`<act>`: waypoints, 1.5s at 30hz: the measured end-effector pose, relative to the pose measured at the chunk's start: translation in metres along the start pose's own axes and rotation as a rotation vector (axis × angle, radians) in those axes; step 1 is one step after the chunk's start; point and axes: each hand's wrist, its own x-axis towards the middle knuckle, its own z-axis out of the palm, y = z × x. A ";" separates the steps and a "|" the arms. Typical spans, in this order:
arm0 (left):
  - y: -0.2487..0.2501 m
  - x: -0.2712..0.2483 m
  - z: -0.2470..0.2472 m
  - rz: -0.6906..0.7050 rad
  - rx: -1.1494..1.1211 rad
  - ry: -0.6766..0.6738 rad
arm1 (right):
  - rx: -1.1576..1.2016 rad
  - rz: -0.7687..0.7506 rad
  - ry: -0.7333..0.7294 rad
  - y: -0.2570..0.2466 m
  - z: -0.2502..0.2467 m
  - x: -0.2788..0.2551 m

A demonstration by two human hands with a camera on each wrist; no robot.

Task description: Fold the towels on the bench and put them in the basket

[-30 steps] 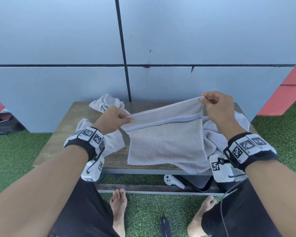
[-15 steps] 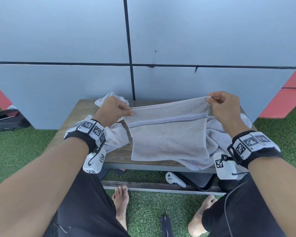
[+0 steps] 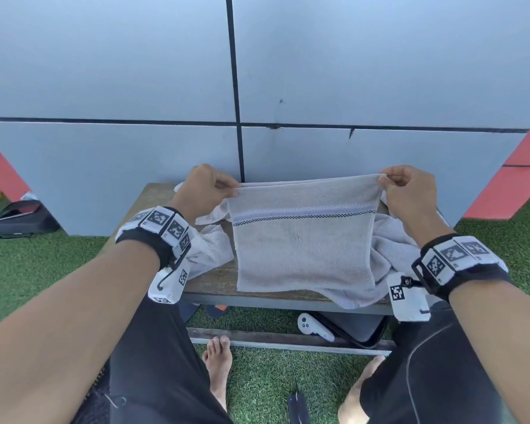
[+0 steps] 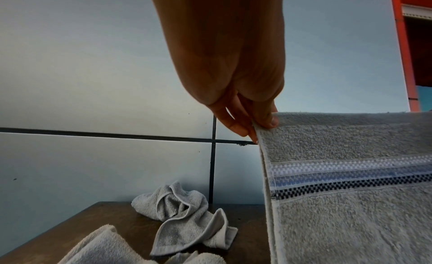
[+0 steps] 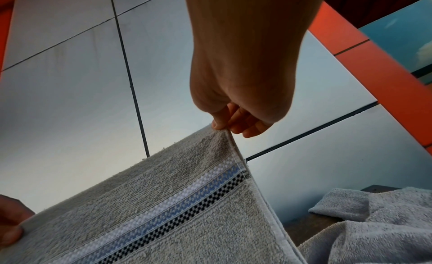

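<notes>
A grey towel (image 3: pixel 303 240) with a blue and black checked stripe hangs doubled over above the wooden bench (image 3: pixel 214 280). My left hand (image 3: pixel 208 191) pinches its top left corner (image 4: pixel 264 123) between thumb and fingers. My right hand (image 3: pixel 401 188) pinches the top right corner (image 5: pixel 222 131). The towel is stretched level between both hands, its lower edge near the bench's front. Loose crumpled towels lie on the bench: one behind my left hand (image 4: pixel 184 221), a larger heap at the right (image 3: pixel 392 249). No basket shows in any view.
A grey panelled wall (image 3: pixel 257 87) stands right behind the bench. Under the bench lie a white controller (image 3: pixel 311 325) and a dark case (image 3: pixel 358 328). A black bag (image 3: pixel 19 218) sits on the green turf at far left. My bare feet (image 3: pixel 218 365) rest before the bench.
Both hands have lifted the towel and brought its top edge level and taut; the left hand rose more. The towel still hangs doubled in the same grip.
</notes>
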 end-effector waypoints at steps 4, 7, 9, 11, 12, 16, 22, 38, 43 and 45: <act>0.010 0.011 -0.004 0.059 0.034 0.034 | -0.037 -0.003 -0.017 -0.009 -0.003 0.008; 0.024 0.028 -0.009 0.053 0.044 0.107 | -0.026 -0.015 -0.026 -0.021 -0.006 0.024; 0.037 0.043 -0.013 0.062 0.072 0.142 | 0.016 -0.029 -0.028 -0.032 -0.009 0.040; 0.052 0.059 -0.019 0.090 0.110 0.172 | 0.050 -0.055 -0.030 -0.044 -0.015 0.056; 0.059 0.067 -0.022 0.101 0.127 0.190 | 0.071 -0.070 -0.033 -0.050 -0.018 0.062; 0.080 0.083 -0.030 0.129 0.125 0.292 | 0.147 -0.140 -0.018 -0.073 -0.034 0.075; 0.076 0.065 -0.017 0.132 0.035 0.324 | 0.054 -0.144 -0.041 -0.051 -0.047 0.057; -0.040 -0.025 0.066 -0.190 0.179 -0.577 | -0.544 0.136 -0.866 0.074 -0.022 -0.021; -0.048 0.000 0.079 -0.242 0.172 -0.402 | -0.508 0.051 -0.673 0.085 0.000 0.002; -0.053 0.010 0.087 -0.272 0.178 -0.325 | -0.505 0.041 -0.593 0.087 0.015 0.012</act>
